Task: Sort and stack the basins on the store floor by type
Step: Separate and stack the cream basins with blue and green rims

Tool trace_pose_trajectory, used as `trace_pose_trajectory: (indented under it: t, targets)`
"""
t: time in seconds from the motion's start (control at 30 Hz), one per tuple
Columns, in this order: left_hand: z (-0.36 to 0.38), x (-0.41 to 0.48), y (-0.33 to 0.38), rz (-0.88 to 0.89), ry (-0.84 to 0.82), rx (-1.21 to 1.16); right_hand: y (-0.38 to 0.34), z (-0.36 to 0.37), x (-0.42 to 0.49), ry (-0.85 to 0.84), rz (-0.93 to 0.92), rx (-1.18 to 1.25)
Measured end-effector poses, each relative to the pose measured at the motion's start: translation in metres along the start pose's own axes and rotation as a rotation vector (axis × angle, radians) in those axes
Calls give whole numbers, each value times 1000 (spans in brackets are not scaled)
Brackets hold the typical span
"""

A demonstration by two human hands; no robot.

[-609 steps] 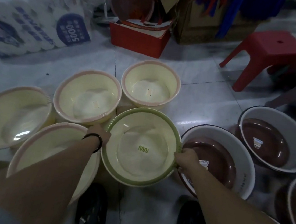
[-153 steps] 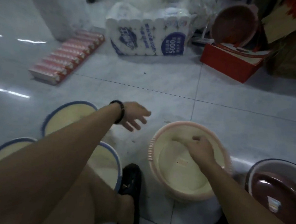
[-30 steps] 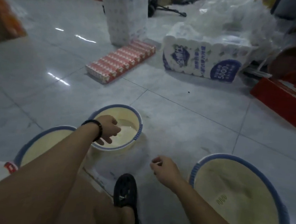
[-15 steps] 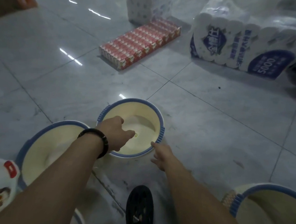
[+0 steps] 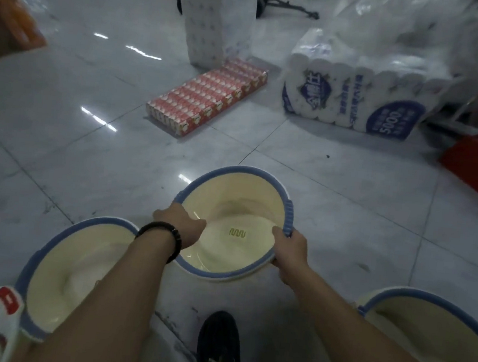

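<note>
Our left hand (image 5: pixel 181 228) and right hand (image 5: pixel 289 251) grip opposite sides of the round cream plastic basin with a blue rim (image 5: pixel 229 209); mouth up, tipped toward us, ribbed handles lined left to right, over grey floor tiles (image 5: pixel 348 192).

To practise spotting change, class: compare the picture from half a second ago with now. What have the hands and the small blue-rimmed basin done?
The right hand, then only reaching the rim, now grips it; the left hand grips the opposite side. The small basin has tilted, its opening toward the camera, and seems lifted. The left basin and right basin stayed put.
</note>
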State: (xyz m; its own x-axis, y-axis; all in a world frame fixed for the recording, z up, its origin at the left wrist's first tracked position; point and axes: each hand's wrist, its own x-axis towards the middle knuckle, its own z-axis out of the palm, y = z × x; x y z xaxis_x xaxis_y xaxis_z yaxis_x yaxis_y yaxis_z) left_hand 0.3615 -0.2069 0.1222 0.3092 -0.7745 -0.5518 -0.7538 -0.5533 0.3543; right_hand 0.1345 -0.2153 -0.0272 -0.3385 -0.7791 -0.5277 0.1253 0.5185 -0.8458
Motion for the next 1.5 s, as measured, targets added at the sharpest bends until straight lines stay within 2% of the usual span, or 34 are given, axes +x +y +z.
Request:
trace_pose_trajectory:
  t: [0.13, 0.23, 0.33, 0.4, 0.57, 0.67, 0.8, 0.9, 1.03, 1.23, 1.5]
  targets:
    - [10, -23, 14, -44, 88, -47, -43, -90, -44, 11, -69, 86]
    - [20, -46, 29, -13, 153, -166, -64, -166, -82, 37, -119, 110]
    - [34, -70, 56, 104, 25, -422, -70, -240, -116, 61, -171, 93]
    - [51, -92, 80, 187, -92, -473, -68, -286, -136, 103, -198, 69]
    - [124, -155, 131, 425, -193, -432, -35, -398, -170, 528, -319, 62]
    - [165, -177, 147, 463, -240, -379, 4, -441, -177, 634, -298, -31]
    - [214, -179, 165, 514, -156, -120, 54, -470, -167, 681, -170, -157]
    - [242, -178, 174, 533, -143, 134, 85, -489, -156, 634, -78, -225]
    - [282, -169, 172, 485, -117, 298, 112, -502, -144, 560, 38, -372]
    - [334, -151, 144, 402, 6, 307, 139, -501, -125, 456, 197, -596]
    - [374, -133, 118, 349, -84, 246, 149, -488, -123, 473, 234, -652]
